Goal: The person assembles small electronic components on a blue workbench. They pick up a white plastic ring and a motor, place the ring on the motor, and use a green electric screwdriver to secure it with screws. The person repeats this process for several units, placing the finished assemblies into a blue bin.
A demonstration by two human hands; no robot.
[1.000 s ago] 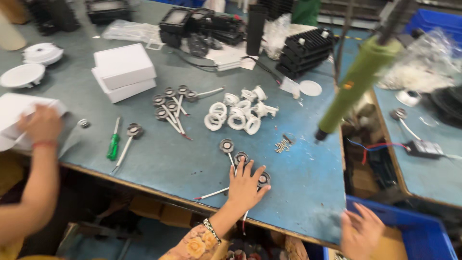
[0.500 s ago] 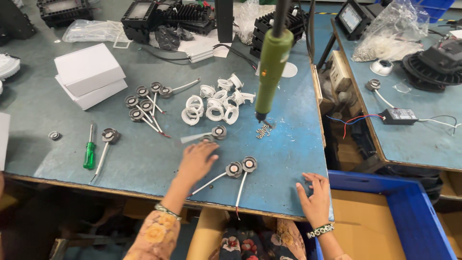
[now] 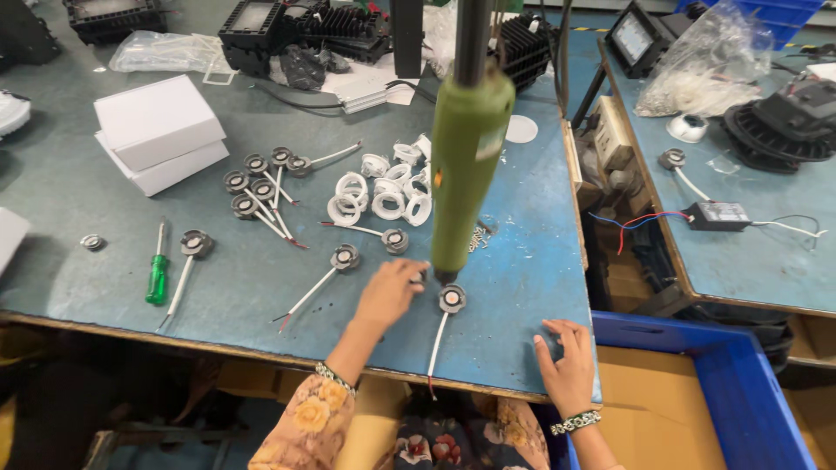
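Observation:
My left hand (image 3: 390, 292) reaches over the blue-green table (image 3: 522, 287). Its fingertips pinch a small dark round module (image 3: 421, 277) right beside the tip of a hanging green electric screwdriver (image 3: 470, 165). A second round module with a white wire (image 3: 451, 298) lies just right of that hand, below the screwdriver's tip. My right hand (image 3: 566, 359) rests flat on the table's front right edge, fingers spread, holding nothing. More wired modules (image 3: 346, 258) lie to the left.
White plastic rings (image 3: 383, 187) and loose screws (image 3: 477, 237) lie mid-table. Two white boxes (image 3: 157, 130) sit at back left, and a green-handled hand screwdriver (image 3: 157, 277) lies front left. Black housings (image 3: 296, 30) stand at the back. A blue bin (image 3: 758, 392) sits lower right.
My left hand has moved right, up to the screwdriver's tip, and one of the two front modules is now at its fingertips. My right hand stays on the table's front edge.

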